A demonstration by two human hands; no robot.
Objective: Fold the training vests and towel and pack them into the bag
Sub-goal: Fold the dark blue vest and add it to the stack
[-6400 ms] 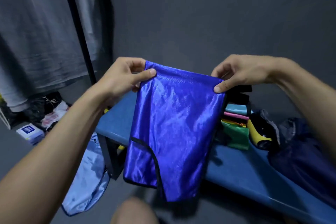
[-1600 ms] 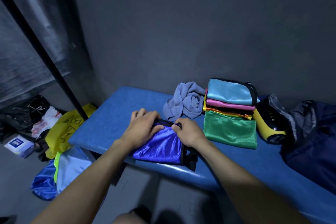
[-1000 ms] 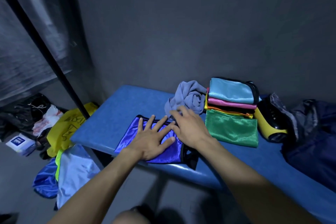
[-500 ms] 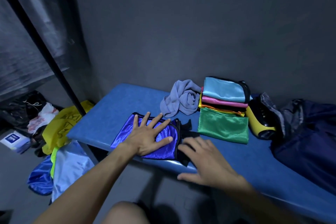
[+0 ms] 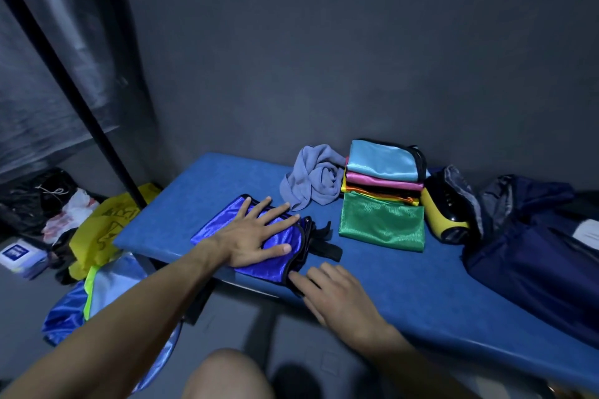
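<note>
Blue vest (image 5: 259,246) lies folded at the surface (image 5: 405,285) front edge, long axis running left-right; our left hand (image 5: 256,236) presses it flat, fingers spread; our right hand (image 5: 337,295), fingers relaxed, touches its near right corner, nearer the loose black trim

Changing room or sports kit store, as you can see from: a padded blue bench (image 5: 201,204) against a bare grey wall (image 5: 356,58); a stack of folded coloured training vests (image 5: 382,172); a crumpled grey towel (image 5: 314,178); a navy bag (image 5: 534,253); loose vests and plastic bags on the floor (image 5: 97,230); a dark curtain on a black pole (image 5: 74,87).
</note>
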